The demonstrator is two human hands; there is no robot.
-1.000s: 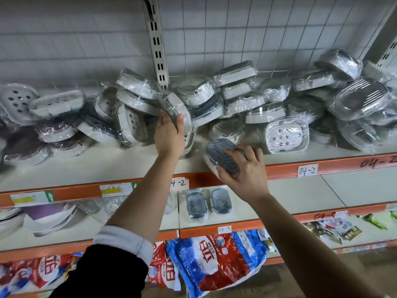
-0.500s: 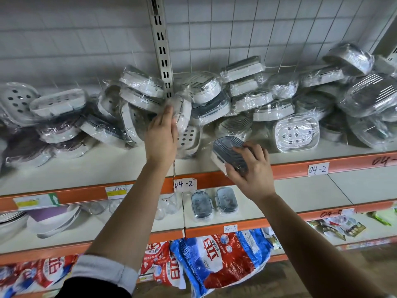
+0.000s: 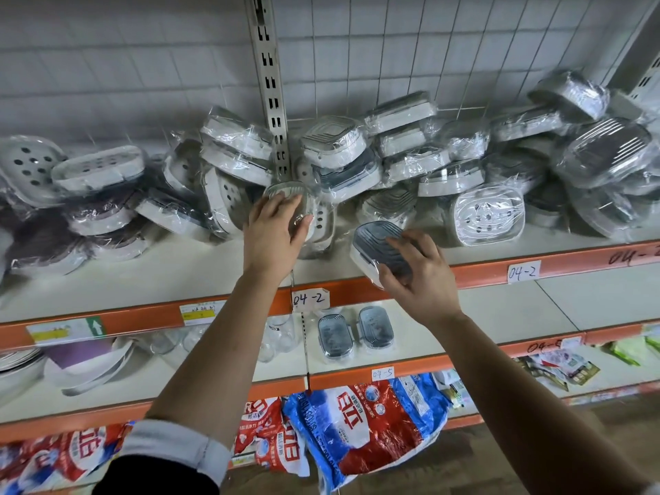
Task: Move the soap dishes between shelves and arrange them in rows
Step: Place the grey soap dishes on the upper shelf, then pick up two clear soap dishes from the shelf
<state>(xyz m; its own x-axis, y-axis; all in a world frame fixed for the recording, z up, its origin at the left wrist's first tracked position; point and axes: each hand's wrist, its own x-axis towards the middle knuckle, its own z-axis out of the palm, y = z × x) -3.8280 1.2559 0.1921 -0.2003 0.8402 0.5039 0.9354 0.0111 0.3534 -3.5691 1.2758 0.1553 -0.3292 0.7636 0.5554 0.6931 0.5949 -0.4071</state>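
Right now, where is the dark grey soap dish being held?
Head view, just right of centre: the right hand grips the dark grey soap dish over the top shelf's orange front edge.

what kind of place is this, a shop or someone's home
Most likely a shop, or its stockroom: orange-edged shelves carry handwritten codes like the 04-2 label, a printed price tag sits on the rail, and plastic-wrapped soap dishes are heaped above red and blue bags.
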